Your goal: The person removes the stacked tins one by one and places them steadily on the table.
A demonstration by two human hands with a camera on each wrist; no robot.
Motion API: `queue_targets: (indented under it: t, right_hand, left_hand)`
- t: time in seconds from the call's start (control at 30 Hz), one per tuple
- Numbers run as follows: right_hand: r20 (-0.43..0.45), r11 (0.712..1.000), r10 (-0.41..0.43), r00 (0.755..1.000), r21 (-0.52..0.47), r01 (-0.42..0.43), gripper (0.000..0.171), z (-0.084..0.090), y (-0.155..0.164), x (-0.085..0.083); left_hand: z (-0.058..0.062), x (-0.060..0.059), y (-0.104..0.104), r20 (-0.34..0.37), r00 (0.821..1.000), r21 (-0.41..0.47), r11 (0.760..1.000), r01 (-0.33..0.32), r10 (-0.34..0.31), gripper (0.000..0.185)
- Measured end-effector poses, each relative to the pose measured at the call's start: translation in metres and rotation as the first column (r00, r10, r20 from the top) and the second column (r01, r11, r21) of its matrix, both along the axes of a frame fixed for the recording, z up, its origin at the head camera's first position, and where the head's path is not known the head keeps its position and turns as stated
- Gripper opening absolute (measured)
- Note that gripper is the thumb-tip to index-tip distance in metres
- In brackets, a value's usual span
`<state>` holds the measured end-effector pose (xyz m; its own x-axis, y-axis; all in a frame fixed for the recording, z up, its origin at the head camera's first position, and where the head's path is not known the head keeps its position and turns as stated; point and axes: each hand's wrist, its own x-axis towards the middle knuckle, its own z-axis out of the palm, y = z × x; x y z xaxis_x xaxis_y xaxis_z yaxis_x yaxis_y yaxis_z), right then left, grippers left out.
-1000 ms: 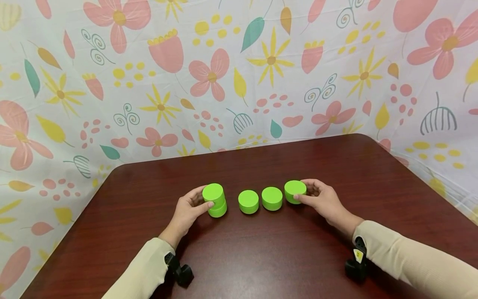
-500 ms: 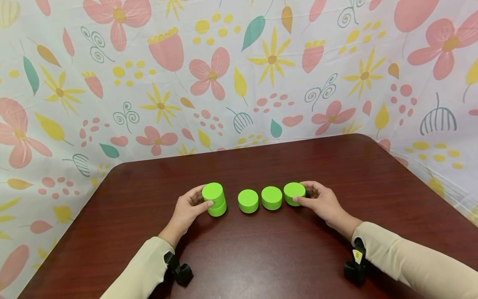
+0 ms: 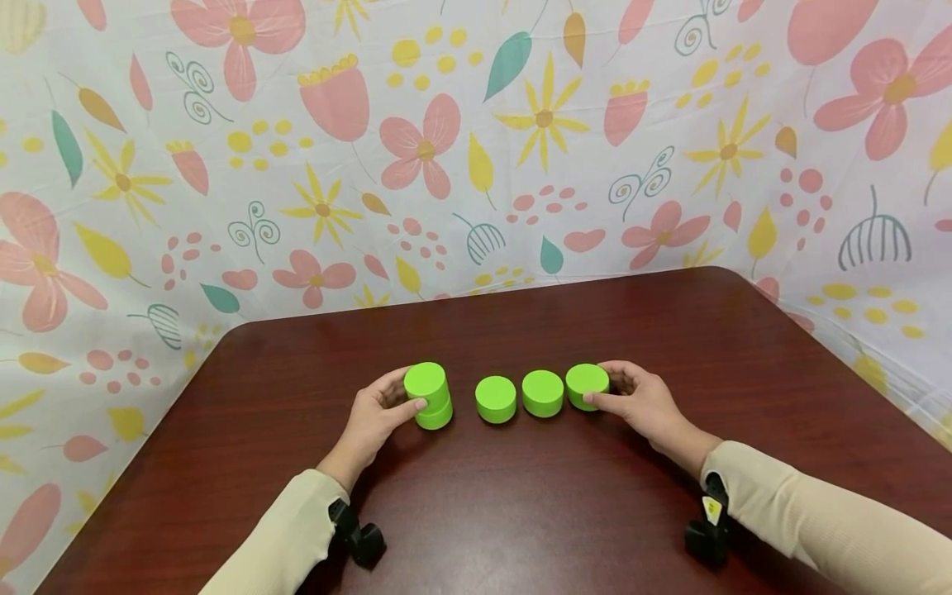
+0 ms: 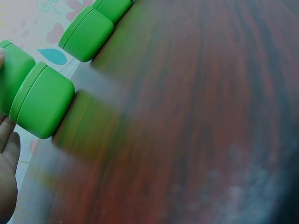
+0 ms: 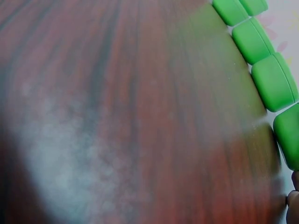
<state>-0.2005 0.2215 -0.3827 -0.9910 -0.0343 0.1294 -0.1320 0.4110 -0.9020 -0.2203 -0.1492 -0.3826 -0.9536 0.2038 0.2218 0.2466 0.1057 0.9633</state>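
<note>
Head view first: five round green lidded tubs on a dark wood table (image 3: pixel 476 512), set in from the far edge and well apart from both far corners. The left hand (image 3: pixel 375 415) has the upper tub (image 3: pixel 426 383) between thumb and fingers, spread about as wide as the tub, with the lower tub (image 3: pixel 435 418) underneath it. Right hand (image 3: pixel 649 405) pinches the right-hand tub (image 3: pixel 584 380), thumb towards the table's near side. The end tub (image 3: pixel 496 400) and middle tub (image 3: pixel 543 393) sit between the hands, untouched.

Left wrist: hand's mostly cut off, but you can see the lower tub's lid (image 4: pixel 26 89) is a separate band. I'd hold below that, round the side wall, or the lid might pop loose. Looks like smooth hard plastic, so probably light, stiff, a bit slidey, not fragile. Can't tell if they're full, tho.

Right wrist: only fingertips show by the right-hand tub, and I can't tell if its base is flat on the table. Rounded bottom edges, so I'd keep fingers off those, less to grip.
</note>
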Motion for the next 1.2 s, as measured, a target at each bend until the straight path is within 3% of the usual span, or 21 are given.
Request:
queue_targets:
  t: [0.7, 0.93, 1.1, 1.2]
  right_hand:
    - [0.008, 0.988, -0.073, 0.997, 0.138, 0.071, 0.053, 0.004, 0.001, 0.002]
    - [0.02, 0.993, -0.067, 0.998, 0.095, 0.065, 0.06, 0.007, 0.002, 0.001]
    - [-0.015, 0.998, -0.052, 0.999, -0.019, 0.051, 0.064, 0.022, 0.0, 0.001]
    - [-0.069, 0.996, -0.024, 0.997, -0.093, 0.018, 0.059, 0.042, -0.006, -0.003]
  left_hand:
    - [-0.001, 0.001, 0.001, 0.004, 1.0, 0.022, 1.0, 0.005, -0.005, 0.05]
    - [-0.001, -0.001, 0.0, 0.001, 1.0, 0.009, 1.0, -0.007, 0.007, 0.053]
    - [0.013, -0.003, -0.01, -0.033, 0.999, -0.03, 0.999, -0.017, 0.016, 0.057]
    - [0.031, -0.005, -0.021, -0.103, 0.993, 0.039, 0.998, -0.047, 0.051, 0.057]
